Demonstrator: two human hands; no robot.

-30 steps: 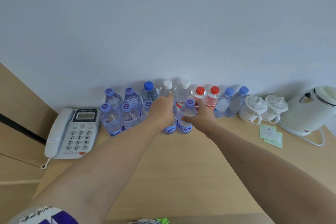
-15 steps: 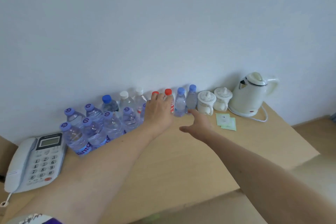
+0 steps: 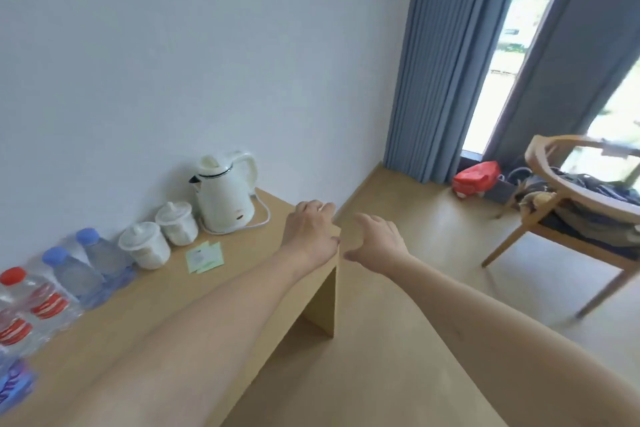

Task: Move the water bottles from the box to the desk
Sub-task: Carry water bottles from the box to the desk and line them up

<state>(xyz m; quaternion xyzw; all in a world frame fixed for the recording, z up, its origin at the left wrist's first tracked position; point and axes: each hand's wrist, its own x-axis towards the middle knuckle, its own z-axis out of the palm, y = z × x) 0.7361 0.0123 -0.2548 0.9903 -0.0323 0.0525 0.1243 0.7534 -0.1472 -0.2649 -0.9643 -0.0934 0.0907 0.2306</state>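
Water bottles stand on the wooden desk (image 3: 242,274) at the far left: two with red caps (image 3: 31,302) and two with blue caps (image 3: 90,263), part of the row cut off by the frame edge. My left hand (image 3: 310,232) hovers over the desk's right end, fingers loosely curled, holding nothing. My right hand (image 3: 375,239) is just past the desk edge above the floor, fingers relaxed and empty. No box is in view.
A white kettle (image 3: 225,194) with its cord, two lidded white cups (image 3: 162,236) and green paper sachets (image 3: 204,256) sit by the wall. A wooden chair (image 3: 568,218) piled with clothes stands right, a red bag (image 3: 478,175) by the blue curtains (image 3: 440,59).
Both hands let go of the bottles placed in the row and swung right, away from them. The view turned right, bringing the desk's end, floor, chair and curtains into sight.
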